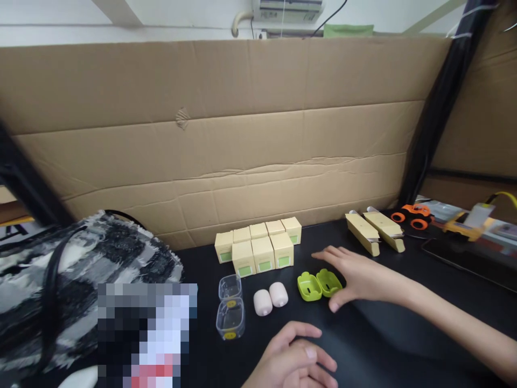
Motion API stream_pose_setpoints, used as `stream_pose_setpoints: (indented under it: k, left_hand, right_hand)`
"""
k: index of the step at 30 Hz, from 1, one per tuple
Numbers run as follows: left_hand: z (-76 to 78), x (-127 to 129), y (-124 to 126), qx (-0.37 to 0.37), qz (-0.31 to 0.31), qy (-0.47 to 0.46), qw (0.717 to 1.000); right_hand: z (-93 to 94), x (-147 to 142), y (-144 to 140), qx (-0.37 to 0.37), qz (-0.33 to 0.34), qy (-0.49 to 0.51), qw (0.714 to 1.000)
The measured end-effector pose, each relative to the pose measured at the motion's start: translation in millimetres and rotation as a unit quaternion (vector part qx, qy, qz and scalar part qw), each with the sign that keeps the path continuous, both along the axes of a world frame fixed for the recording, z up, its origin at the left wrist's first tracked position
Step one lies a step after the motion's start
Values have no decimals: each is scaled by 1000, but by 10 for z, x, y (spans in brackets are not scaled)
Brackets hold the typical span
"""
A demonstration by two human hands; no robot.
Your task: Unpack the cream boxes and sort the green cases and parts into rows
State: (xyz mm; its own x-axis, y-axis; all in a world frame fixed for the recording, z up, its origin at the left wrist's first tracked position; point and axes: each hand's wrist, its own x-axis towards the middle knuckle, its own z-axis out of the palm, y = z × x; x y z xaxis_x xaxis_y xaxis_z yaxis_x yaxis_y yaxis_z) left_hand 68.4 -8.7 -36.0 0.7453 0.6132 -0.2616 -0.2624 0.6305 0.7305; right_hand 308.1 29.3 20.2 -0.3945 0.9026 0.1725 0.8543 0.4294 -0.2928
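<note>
My right hand [351, 272] is open, thumb and fingers spread, beside a lime-green two-part case [310, 286] that lies unfolded on the black table. Its thumb is close to the case's right half; whether they touch I cannot tell. Nearer the front edge, my left hand [297, 358] hovers with loosely bent fingers apart and nothing visible in them. Between the hands and the left side lie two small off-white rounded pieces [263, 303], side by side. Left of these, a clear plastic case [230, 315] in two joined halves bears yellow round stickers.
Several small cream boxes [264, 253] with green labels stand in rows behind. Two flattened cream cartons [362, 233] lie at back right, near an orange toy truck [416, 215] and a dark phone-like slab [468, 261]. A shaggy black-grey bag [121, 253] sits left; cardboard [242, 134] walls the back.
</note>
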Motion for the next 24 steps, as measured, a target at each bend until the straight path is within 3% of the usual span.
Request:
stream_pose_setpoints:
  k: [6, 9, 10, 12, 15, 17, 18, 19, 20, 22, 24]
  left_hand:
    - [-91, 39, -50, 87, 13, 11, 996]
    - [-60, -27, -137, 228, 13, 70, 971]
    - [-44, -59, -162, 309, 22, 108, 945]
    - [-3, -121, -186, 496, 64, 163, 850]
    - [99, -193, -142, 734, 161, 179, 635]
    - [197, -229, -83, 813, 203, 220, 499]
    - [248, -245, -54, 827, 215, 249, 456]
    - [297, -260, -28, 830, 219, 272, 434]
    - [341, -276, -8, 829, 215, 285, 430]
    - [404, -303, 19, 825, 194, 285, 448]
    - [442, -323, 30, 827, 156, 285, 458]
  right_hand:
    - [272, -390, 438, 86, 54, -8, 995]
    - [253, -545, 660, 94, 62, -22, 993]
    - [244, -564, 691, 95, 62, -21, 993]
    - [252, -557, 665, 107, 62, -10, 992]
    - [334, -487, 402, 145, 75, 28, 986]
    - [391, -449, 127, 159, 93, 53, 981]
    - [405, -442, -18, 154, 106, 68, 980]
    - [404, -443, -156, 141, 122, 88, 978]
    - [386, -451, -279, 122, 141, 111, 976]
    - [303, -479, -455, 94, 170, 149, 970]
    - [182, -499, -532, 110, 175, 161, 965]
